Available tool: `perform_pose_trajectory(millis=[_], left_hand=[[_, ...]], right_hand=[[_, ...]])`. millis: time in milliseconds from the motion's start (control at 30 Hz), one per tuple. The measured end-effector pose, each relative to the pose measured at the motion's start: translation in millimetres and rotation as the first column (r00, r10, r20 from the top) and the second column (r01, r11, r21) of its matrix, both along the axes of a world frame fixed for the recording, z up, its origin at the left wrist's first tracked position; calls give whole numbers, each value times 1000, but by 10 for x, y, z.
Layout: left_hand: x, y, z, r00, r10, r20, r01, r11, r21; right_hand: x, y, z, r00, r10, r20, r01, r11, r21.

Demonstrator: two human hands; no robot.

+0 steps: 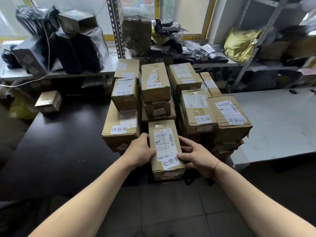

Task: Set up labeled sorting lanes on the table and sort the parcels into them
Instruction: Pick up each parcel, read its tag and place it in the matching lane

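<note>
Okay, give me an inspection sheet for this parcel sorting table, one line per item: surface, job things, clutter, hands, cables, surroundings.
Surface: dark table on the left, grey table on the right, parcels stacked where they meet.
Job's things: held parcel labelled 处理中; lanes of boxes labelled 待处理, 处理中, 已完成 and 异常件.
Clutter: one small box apart at the dark table's far left corner.
Hands: left hand and right hand grip the held parcel's two sides.
Cables: a thin cord hangs over the left shelf.
Surroundings: metal shelving with black bags and a yellow bag; windows behind.
</note>
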State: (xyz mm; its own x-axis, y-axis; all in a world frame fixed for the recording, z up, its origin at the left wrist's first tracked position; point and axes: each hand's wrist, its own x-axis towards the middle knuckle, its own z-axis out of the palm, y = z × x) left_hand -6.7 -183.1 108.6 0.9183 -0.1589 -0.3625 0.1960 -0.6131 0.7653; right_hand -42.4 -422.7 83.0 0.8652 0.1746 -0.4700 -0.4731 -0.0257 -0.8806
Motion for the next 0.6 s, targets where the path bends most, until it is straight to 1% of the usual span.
perform_pose_trajectory(millis=[167,433,600], left_hand=[[17,-14,-45,1000,11,17,-10,999,-31],[-8,-4,-104,998,30,59,-24,994,-103],[-30,-18,-121,998,65,9,-63,984,-166]], right_hand=[[37,-7,-21,1000,-25,4,25,1000,-18],[26,-4,-87,999,-37,6,37,999,34],[-13,3,-125,997,-70,-37,70,998,7]])
